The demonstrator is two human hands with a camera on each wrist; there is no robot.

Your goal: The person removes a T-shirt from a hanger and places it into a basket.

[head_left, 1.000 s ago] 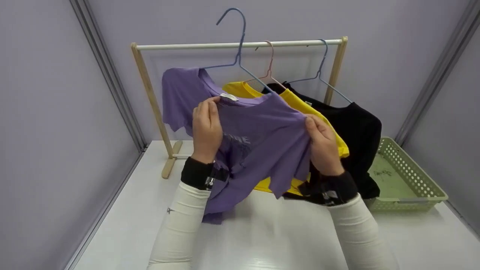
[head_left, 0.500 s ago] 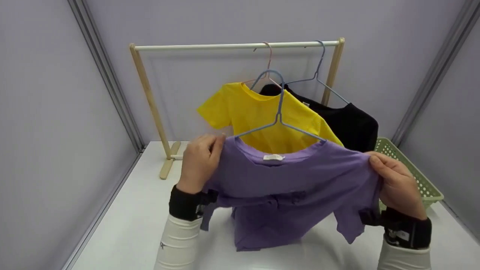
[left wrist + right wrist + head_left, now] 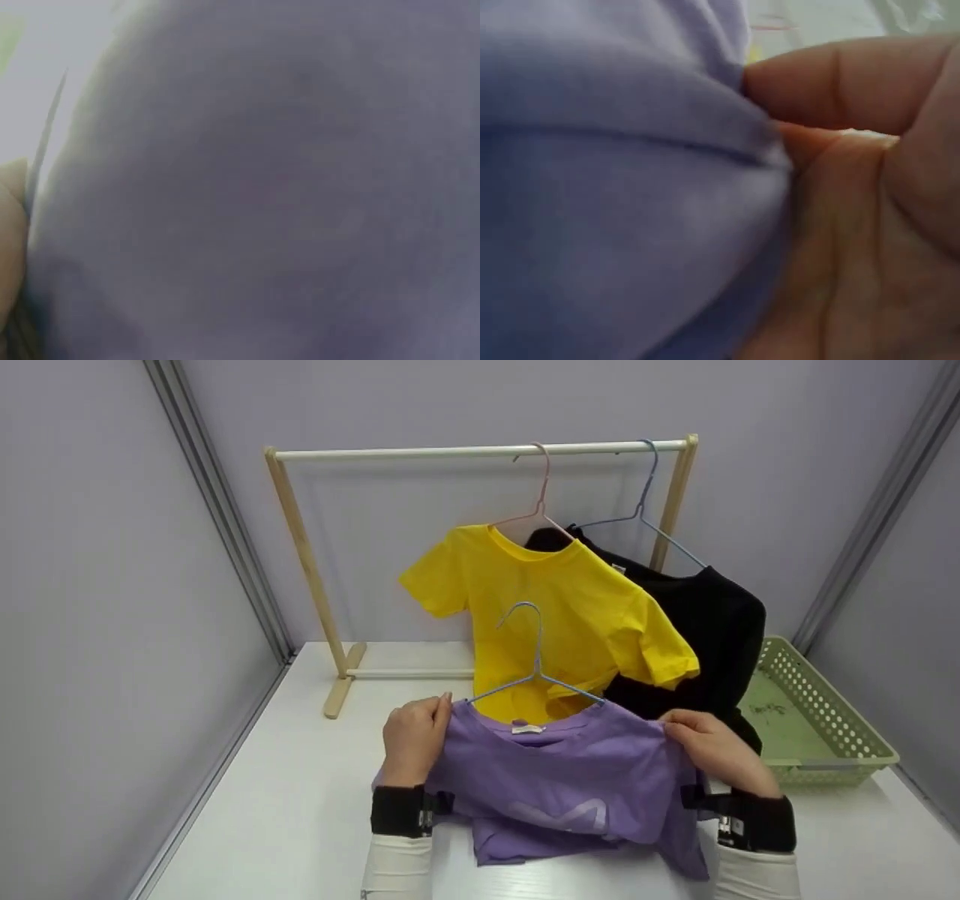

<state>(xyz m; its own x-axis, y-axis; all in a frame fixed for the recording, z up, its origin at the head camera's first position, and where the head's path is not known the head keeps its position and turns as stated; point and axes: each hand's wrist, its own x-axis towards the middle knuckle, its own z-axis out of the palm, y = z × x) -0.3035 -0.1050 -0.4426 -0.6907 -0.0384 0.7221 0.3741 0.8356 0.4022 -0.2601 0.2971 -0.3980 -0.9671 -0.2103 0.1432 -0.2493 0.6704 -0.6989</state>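
A purple T-shirt with a white neck label and a pale print hangs on a blue wire hanger, low over the front of the table. My left hand pinches its shoulder on the left side. On the other side my right hand pinches the shoulder near the sleeve; the right wrist view shows the cloth between thumb and fingers. Purple fabric fills most of the left wrist view, with a bit of the left hand at the edge.
Behind stands a clothes rack with wooden legs. A yellow T-shirt on a pink hanger and a black garment on a blue hanger hang from it. A green perforated basket sits at the right on the white table.
Both hands have brought the purple T-shirt and its hanger down and toward me, away from the rack's rail. The shirt now faces me, and the yellow T-shirt behind it has come into view.
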